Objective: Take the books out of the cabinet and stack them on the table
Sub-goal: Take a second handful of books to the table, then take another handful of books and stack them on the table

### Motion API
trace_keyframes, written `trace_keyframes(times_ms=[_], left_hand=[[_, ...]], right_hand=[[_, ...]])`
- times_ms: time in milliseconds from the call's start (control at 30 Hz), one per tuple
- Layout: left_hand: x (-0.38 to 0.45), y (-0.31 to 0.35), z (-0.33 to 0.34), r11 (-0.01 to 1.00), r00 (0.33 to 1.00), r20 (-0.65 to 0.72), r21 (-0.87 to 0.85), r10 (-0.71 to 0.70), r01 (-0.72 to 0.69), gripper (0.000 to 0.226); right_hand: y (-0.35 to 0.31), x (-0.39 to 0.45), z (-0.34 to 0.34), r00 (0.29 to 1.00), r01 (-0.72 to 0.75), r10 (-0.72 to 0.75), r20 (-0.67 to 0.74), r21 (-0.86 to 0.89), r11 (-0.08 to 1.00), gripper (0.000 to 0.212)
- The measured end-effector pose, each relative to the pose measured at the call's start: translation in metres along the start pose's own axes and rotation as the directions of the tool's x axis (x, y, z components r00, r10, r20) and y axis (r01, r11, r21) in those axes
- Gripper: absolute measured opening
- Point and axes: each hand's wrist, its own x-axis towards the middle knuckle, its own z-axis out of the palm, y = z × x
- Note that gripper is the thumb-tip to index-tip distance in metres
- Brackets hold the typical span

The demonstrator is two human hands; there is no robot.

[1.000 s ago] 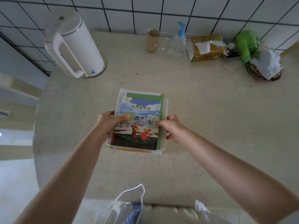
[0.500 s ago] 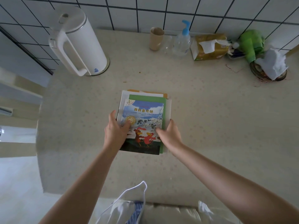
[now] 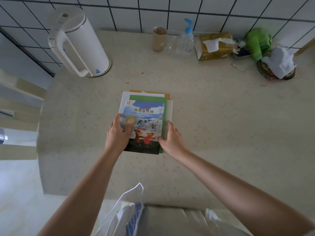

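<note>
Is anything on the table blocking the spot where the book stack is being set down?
Nothing visible does. The book stack lies on a bare part of the table, held by the left hand and right hand; kettle stands well apart.

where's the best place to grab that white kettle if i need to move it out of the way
Take the tall white plastic electric kettle by its looped handle, coming from the near left. The kettle stands upright on its round base, apart from the stack of picture books, and the handle faces the viewer with an open gap for fingers. The smooth body would probably be harder to hold.
</note>
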Motion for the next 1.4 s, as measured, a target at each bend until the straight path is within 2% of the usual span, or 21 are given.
trace_keyframes(times_ms=[100, 233, 333, 500, 733, 900, 933, 1033, 1100, 1233, 1333, 1400], left_hand=[[-0.015, 0.003, 0.003, 0.996, 0.996, -0.073, 0.068, 0.058, -0.053, 0.056], [-0.042, 0.010, 0.013, 0.961, 0.957, -0.158, 0.173, 0.244, -0.217, 0.051], [-0.065, 0.025, 0.026, 0.940, 0.928, -0.180, 0.167, 0.326, -0.298, 0.047], [-0.101, 0.049, 0.057, 0.878, 0.876, -0.077, 0.100, 0.476, -0.468, 0.039], [-0.134, 0.062, 0.090, 0.749, 0.747, 0.112, 0.029, 0.656, -0.662, 0.037], [-0.158, 0.051, 0.103, 0.657, 0.618, 0.296, -0.048, 0.728, -0.752, 0.035], [-0.167, 0.048, 0.107, 0.629, 0.575, 0.347, -0.060, 0.741, -0.775, 0.034], [-0.182, 0.042, 0.116, 0.603, 0.514, 0.422, -0.103, 0.747, -0.791, 0.031], [-0.201, 0.038, 0.124, 0.565, 0.437, 0.503, -0.130, 0.746, -0.815, 0.030], [-0.250, 0.034, 0.140, 0.440, 0.229, 0.611, -0.220, 0.758, -0.870, 0.028], [-0.299, 0.025, 0.154, 0.322, 0.035, 0.678, -0.303, 0.734, -0.897, 0.027], [-0.324, 0.018, 0.161, 0.266, -0.061, 0.702, -0.347, 0.709, -0.900, 0.028]], right_hand=[[0.008, -0.012, -0.009, 0.999, 0.035, -0.034, 0.006, -0.030, 0.999, 0.065], [0.025, -0.030, -0.028, 0.996, 0.085, -0.085, 0.006, -0.048, 0.995, 0.061], [0.041, -0.044, -0.044, 0.991, 0.134, -0.135, -0.015, -0.086, 0.987, 0.058], [0.068, -0.076, -0.063, 0.979, 0.157, -0.172, -0.112, -0.134, 0.979, 0.053], [0.106, -0.138, -0.069, 0.937, 0.033, -0.071, -0.342, -0.115, 0.993, 0.047], [0.126, -0.190, -0.043, 0.845, -0.138, 0.123, -0.520, 0.010, 0.990, 0.047], [0.132, -0.208, -0.035, 0.808, -0.178, 0.180, -0.562, 0.059, 0.982, 0.047], [0.146, -0.245, -0.018, 0.732, -0.228, 0.267, -0.627, 0.144, 0.963, 0.046], [0.155, -0.278, -0.003, 0.654, -0.285, 0.358, -0.667, 0.221, 0.933, 0.046], [0.172, -0.342, 0.030, 0.483, -0.371, 0.480, -0.732, 0.326, 0.870, 0.044], [0.183, -0.396, 0.059, 0.341, -0.412, 0.573, -0.746, 0.429, 0.804, 0.045], [0.186, -0.423, 0.077, 0.282, -0.419, 0.612, -0.739, 0.479, 0.771, 0.046]])
